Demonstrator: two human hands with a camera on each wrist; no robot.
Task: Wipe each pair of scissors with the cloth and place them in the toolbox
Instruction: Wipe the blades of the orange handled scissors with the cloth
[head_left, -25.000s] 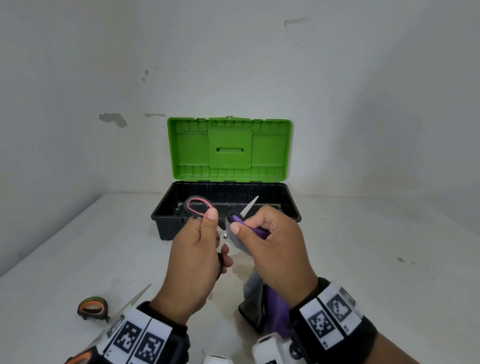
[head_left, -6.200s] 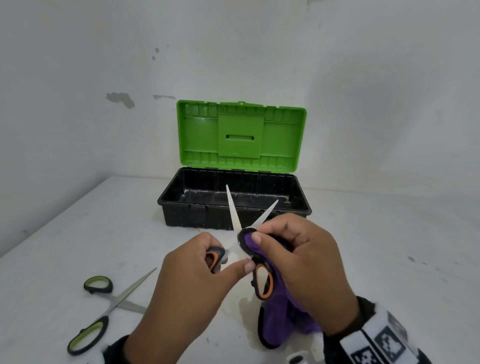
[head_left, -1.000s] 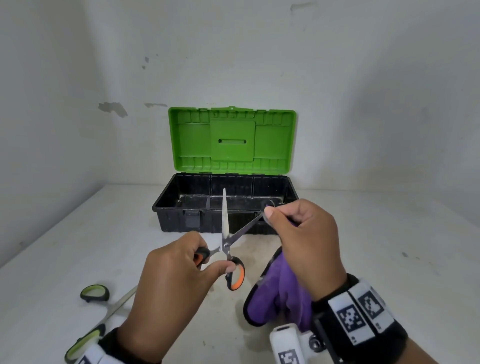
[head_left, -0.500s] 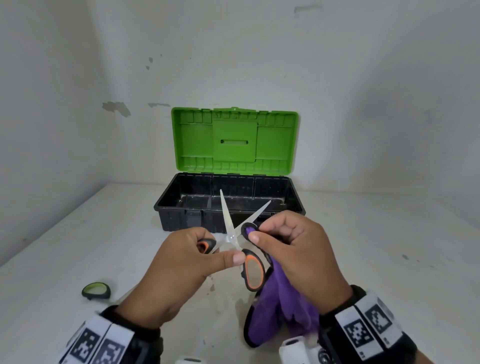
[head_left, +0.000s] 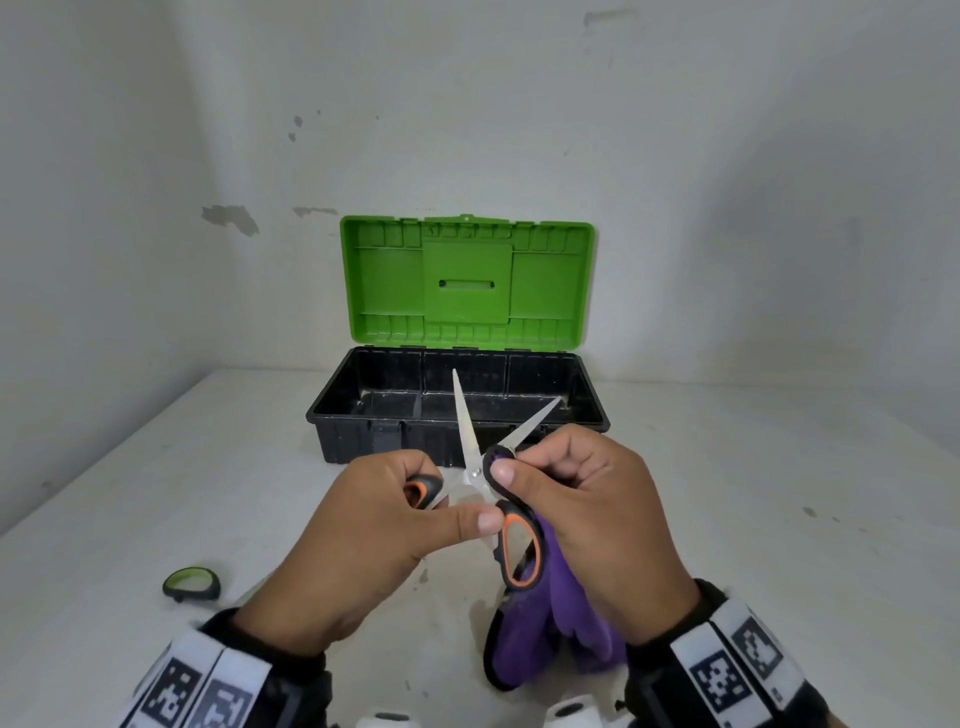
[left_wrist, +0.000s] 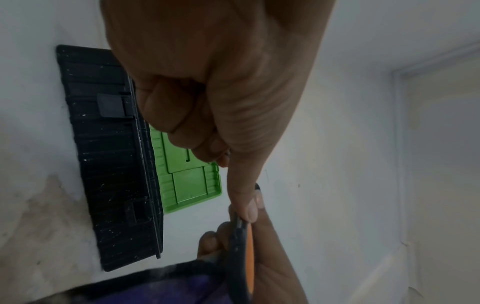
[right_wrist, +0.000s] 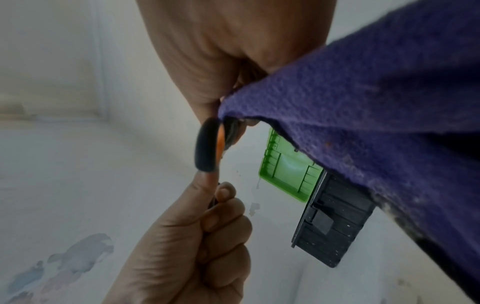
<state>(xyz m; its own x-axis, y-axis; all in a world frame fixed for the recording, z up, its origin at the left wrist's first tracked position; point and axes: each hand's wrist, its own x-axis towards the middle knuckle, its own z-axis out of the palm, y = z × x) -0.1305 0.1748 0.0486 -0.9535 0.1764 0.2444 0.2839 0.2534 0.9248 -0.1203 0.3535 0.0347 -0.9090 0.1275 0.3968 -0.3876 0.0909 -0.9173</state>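
Orange-and-black scissors (head_left: 470, 467) are held open in the air in front of the toolbox (head_left: 363, 441), blades pointing up and apart. My left hand (head_left: 441, 512) grips one handle loop, and the thumb reaches the other loop (head_left: 519, 551). My right hand (head_left: 511, 465) pinches the purple cloth (head_left: 566, 608) round the right blade just above the pivot, and the rest of the cloth hangs below. The right wrist view shows the cloth (right_wrist: 363, 102) draped from my fingers beside the handle (right_wrist: 207, 148). In the left wrist view my thumb presses the handle (left_wrist: 244, 246).
The toolbox stands open at the back of the white table, its green lid (head_left: 467, 280) upright against the wall. A green-handled pair of scissors (head_left: 189, 582) lies on the table at the left, partly hidden by my left arm. Walls close in at the back and left.
My right hand with the cloth has slid from the tip of the right blade down to near the pivot. The left hand still holds the handle; the lower handle loop has swung rightward.
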